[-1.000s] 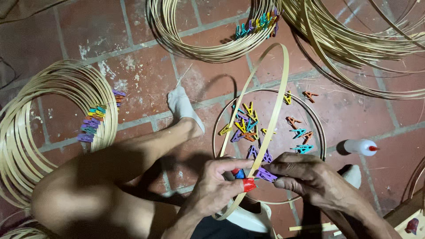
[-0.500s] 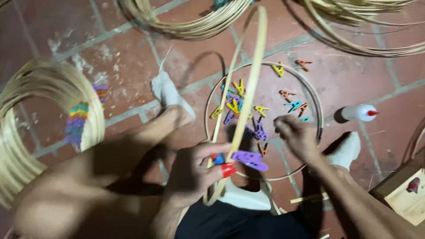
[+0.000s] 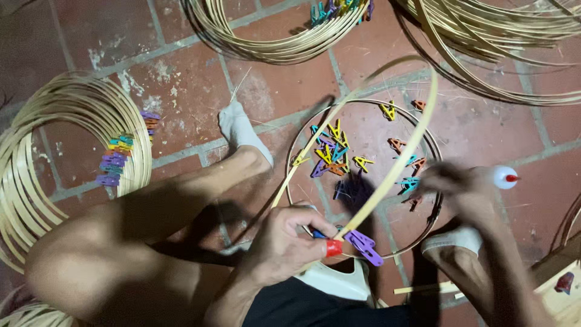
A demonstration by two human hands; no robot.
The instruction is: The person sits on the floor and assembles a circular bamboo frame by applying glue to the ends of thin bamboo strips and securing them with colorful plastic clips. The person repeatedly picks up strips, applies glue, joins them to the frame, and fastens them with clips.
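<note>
At lower centre the left hand pinches the bottom of a bamboo hoop that arcs up to the upper right, a purple clothespin clamped just beside its thumb, while the blurred right hand, grip unclear, hovers right of the hoop.
</note>
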